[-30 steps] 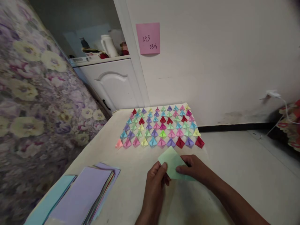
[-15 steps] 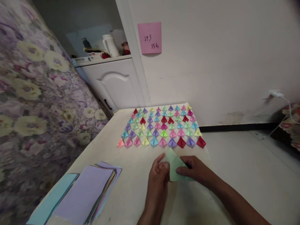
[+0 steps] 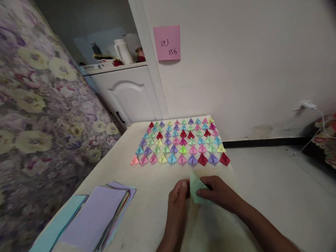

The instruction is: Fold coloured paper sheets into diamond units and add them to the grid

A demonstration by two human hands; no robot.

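A light green sheet of folding paper [image 3: 197, 190], partly folded with a pointed top corner, is held just above the table. My right hand [image 3: 219, 191] pinches it from the right, thumb on the near face and fingers behind. At its left edge is my left hand [image 3: 180, 194], fingers curled and thumb raised; its fingertips reach the edge and partly disappear behind the paper. Beyond both hands, rows of small folded paper pieces [image 3: 182, 160] in many colours stand on the cream tabletop [image 3: 118, 168].
A stack of coloured paper [image 3: 94, 213], purple on top, lies at the left front beside blue sheets [image 3: 61, 218]. Behind are a white cabinet [image 3: 128, 92] and a wall with a pink note [image 3: 168, 43]. A floral curtain [image 3: 47, 115] hangs at the left.
My left hand's raised finger has come down, and its fingers have curled in at the paper's left edge. The green paper has turned slightly and looks narrower.
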